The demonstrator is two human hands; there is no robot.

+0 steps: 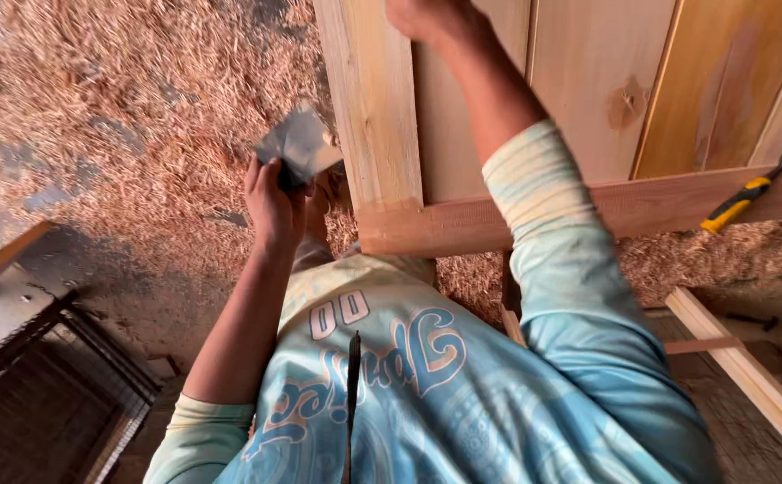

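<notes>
— Two hands in use? State them.

— Left hand point(276, 202) is closed around a flat scraper point(299, 143), held beside the door frame point(375, 116). Right hand point(427, 18) presses on the panel point(462, 108); its fingers are cut off by the edge, grip unclear.

— Risks?

— Blade could slip off the frame edge and gouge it. Shavings point(140, 108) underfoot look slippery. Chisel point(749, 193) rests loose on the rail point(660, 206) and could fall.
</notes>
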